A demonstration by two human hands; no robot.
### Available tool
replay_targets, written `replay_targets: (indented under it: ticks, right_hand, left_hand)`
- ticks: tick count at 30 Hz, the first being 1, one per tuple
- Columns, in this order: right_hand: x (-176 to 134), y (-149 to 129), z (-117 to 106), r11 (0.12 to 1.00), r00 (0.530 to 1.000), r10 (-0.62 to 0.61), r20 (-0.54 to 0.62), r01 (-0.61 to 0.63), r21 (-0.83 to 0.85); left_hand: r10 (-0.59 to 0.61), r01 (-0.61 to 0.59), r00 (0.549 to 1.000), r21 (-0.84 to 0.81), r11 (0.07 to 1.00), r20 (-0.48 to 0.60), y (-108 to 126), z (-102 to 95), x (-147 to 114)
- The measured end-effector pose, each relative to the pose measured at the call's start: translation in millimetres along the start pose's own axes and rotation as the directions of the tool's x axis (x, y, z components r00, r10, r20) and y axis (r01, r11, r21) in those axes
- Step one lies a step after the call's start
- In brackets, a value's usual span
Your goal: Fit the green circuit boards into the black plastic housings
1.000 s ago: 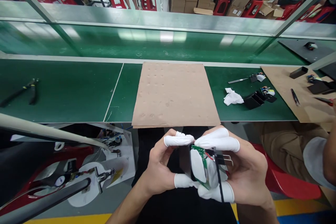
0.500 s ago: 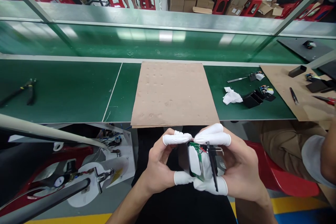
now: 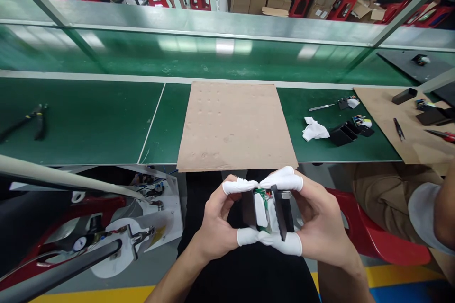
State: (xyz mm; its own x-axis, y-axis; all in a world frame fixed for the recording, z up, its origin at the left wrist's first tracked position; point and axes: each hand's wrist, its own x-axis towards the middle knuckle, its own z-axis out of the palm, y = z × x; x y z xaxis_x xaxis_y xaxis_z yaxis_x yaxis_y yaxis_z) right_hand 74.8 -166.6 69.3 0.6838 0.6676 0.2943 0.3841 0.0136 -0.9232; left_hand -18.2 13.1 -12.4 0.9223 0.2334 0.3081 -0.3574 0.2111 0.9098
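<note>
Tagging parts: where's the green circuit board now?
Head view, lower half, right of centre: the board shows between the black case in the left hand and the black plate by the right hand.

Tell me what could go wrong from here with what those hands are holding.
The circuit-board assembly shows between the black casing and the black end plate, so pressing it crooked might catch the board on the casing's edge. White finger cots cover fingertips at that gap, which could get pinched. The left hand and right hand hold everything over the lap, not the cardboard sheet, so a slip could mean a drop.
</note>
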Motion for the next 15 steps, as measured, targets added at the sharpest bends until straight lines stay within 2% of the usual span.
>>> replay_targets:
  ticks: [8, 10, 13, 15]
  right_hand:
    - [-0.6, 0.2, 5.7, 1.000, 0.999, -0.010, -0.035, 0.011, 0.023]
    - [-1.4, 0.1, 9.1, 0.998, 0.996, -0.060, -0.070, 0.062, 0.027]
    - [-4.9, 0.9, 16.9, 0.977, 0.967, -0.206, -0.152, 0.211, 0.015]
    - [-9.2, 2.3, 20.7, 0.962, 0.921, -0.258, -0.292, 0.273, 0.012]
  left_hand:
    - [0.027, -0.028, 0.999, -0.036, 0.999, -0.027, -3.6, 1.1, -3.5]
    - [0.057, -0.057, 0.998, -0.009, 0.998, -0.017, -0.4, -1.5, -2.8]
    - [0.100, -0.103, 0.993, 0.048, 0.993, 0.061, 7.4, -9.6, 0.3]
    - [0.084, -0.096, 0.990, 0.105, 0.990, 0.112, 11.8, -17.2, 2.4]
